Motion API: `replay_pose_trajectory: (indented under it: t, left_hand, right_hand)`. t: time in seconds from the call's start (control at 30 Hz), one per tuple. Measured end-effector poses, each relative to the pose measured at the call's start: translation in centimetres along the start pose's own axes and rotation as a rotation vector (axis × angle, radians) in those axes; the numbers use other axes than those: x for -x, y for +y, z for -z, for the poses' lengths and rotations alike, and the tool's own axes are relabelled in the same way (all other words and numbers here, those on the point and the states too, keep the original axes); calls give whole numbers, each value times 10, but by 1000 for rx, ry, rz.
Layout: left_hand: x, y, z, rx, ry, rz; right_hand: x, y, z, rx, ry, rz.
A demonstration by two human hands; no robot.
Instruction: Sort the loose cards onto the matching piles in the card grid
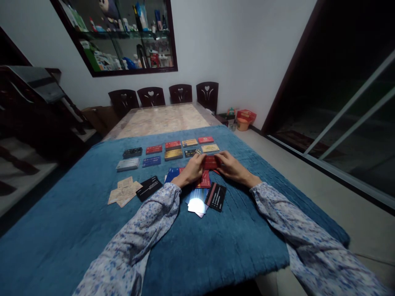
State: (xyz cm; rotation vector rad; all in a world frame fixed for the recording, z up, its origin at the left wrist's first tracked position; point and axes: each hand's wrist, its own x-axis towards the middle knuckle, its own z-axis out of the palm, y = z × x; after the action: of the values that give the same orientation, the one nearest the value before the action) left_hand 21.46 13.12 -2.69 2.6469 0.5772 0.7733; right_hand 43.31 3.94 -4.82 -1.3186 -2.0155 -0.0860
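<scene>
Between both hands is a red card [211,162], possibly a small stack, over the blue cloth. My left hand [195,166] closes on its left edge, and my right hand [228,164] closes on its right edge. Below my left hand lies a loose pile with a red card [205,179], a blue card [172,174], a shiny light blue card [198,199] and a black striped card [216,196]. Beyond the hands, card stacks stand in two rows, among them a gold stack [173,154], a black card [191,153] and a cream stack [210,148].
The blue cloth [92,230] covers the near part of a marble-topped table [166,119]. To the left lie black cards [149,188] and several beige cards [124,191]. Dark chairs [207,93] line the far end. A glass door [345,102] is at right.
</scene>
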Motion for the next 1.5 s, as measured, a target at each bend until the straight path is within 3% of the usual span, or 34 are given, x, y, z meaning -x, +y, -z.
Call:
replay_pose_trajectory:
  t: [0.33,0.8,1.13,1.5]
  left_hand:
    - [1,5,10,35,-69,-40]
    - [3,15,31,-160,-180,15]
    - [12,0,60,-224,-210,35]
    - [27,-29,96,-228,-183,91]
  right_hand:
    - [-2,-5,7,25,-40,28]
    - [-18,-5,15,72,-182,18]
    - [-54,-27,19,103,-291,64]
    - [-110,-48,-6,85,-411,97]
